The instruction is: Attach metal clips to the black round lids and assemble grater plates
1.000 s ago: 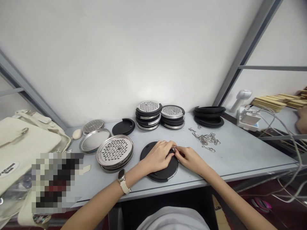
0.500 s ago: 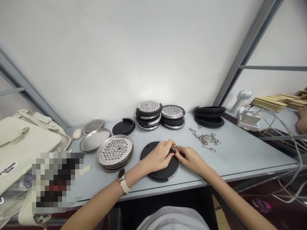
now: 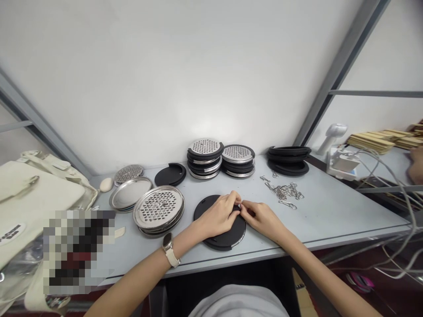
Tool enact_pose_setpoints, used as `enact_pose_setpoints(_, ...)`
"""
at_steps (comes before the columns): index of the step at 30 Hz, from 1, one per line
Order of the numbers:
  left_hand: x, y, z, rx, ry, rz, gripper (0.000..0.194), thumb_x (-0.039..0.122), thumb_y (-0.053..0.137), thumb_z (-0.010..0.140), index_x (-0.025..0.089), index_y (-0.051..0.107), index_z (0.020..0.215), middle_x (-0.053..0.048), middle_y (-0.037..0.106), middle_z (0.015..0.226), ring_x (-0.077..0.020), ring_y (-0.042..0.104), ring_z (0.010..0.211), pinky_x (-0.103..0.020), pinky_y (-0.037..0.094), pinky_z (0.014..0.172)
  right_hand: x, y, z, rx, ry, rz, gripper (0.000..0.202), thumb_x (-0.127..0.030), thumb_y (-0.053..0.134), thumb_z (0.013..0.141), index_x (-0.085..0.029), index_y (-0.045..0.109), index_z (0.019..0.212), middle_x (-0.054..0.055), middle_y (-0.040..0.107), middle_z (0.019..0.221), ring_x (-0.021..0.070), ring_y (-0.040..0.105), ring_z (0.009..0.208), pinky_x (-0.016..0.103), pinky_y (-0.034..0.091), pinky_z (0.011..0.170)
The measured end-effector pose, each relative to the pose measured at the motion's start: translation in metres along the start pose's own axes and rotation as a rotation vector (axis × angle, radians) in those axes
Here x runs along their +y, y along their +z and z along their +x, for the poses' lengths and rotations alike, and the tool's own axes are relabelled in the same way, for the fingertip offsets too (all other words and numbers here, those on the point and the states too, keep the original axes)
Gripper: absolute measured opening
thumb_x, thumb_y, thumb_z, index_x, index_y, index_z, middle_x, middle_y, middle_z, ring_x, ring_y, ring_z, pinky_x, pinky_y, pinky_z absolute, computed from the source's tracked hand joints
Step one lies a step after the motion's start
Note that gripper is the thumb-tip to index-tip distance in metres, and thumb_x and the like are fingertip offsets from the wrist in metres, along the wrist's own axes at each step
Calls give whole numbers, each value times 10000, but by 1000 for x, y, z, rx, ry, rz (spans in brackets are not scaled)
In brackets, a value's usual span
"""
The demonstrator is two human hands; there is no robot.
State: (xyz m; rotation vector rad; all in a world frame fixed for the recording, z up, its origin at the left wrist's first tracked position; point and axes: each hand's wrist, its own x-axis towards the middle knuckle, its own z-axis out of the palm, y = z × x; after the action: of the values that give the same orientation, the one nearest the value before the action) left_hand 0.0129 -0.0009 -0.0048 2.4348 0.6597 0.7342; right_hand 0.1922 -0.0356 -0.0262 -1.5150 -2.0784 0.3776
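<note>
A black round disc (image 3: 228, 240) with a thin metal edge lies flat near the table's front. My left hand (image 3: 220, 215) rests over it, its fingers bent and pinched at the disc's upper right edge. Close against it, my right hand (image 3: 261, 216) is closed too, thumb and forefinger meeting the left fingertips. Whatever small piece sits between the fingertips is mostly hidden. To the right lies a loose heap of small metal clips (image 3: 287, 191).
Round metal grater plates (image 3: 158, 207) are stacked at left, beside plain metal discs (image 3: 131, 193). Assembled black-rimmed grater stacks (image 3: 205, 154) stand against the wall, with black rings (image 3: 289, 160) further right. A cream bag (image 3: 36, 189) leans at far left. Another person's hand (image 3: 417, 165) shows at far right.
Both hands stay at the disc's edge, with only slight finger movement. The surrounding stacks and clips have not moved.
</note>
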Motion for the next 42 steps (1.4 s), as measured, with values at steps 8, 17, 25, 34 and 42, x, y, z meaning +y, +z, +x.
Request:
enact_pose_setpoints(8,-2,1,-1,-9,-10,-57,278,81,461,849,218,371,1073,-84,571,1085,-208,555,1062,-357,460,910,1,1,-1,1,2,-10,308,-314,357,927,-210,476,663,6,575,566,148,510,490,243,310,500)
enact_pose_setpoints(17,-3,2,0,-13,-16,-107,268,81,451,851,223,370,1063,-77,574,1065,-204,574,1037,-357,481,890,0,1,0,4,2,-9,303,-306,361,924,-211,463,656,5,575,566,144,499,484,240,310,502)
enact_pose_setpoints(25,-2,2,0,-3,-10,-76,282,81,455,849,220,365,1077,-83,552,1087,-204,555,1085,-356,487,907,-1,0,-1,5,2,-5,294,-301,362,928,-210,472,672,1,576,573,143,499,489,239,308,509)
enact_pose_setpoints(34,-4,2,1,-4,-14,-100,295,79,459,849,216,369,1094,-86,565,1094,-184,576,1054,-317,500,884,-1,0,0,-1,8,36,288,-305,366,922,-208,461,668,-9,540,560,136,471,490,240,299,514)
enact_pose_setpoints(42,-5,1,1,-5,-7,-88,297,81,448,852,223,376,1102,-83,580,1090,-203,565,1074,-349,472,909,3,0,0,-46,60,159,318,-340,367,904,-206,349,616,-49,382,528,109,357,497,237,256,500)
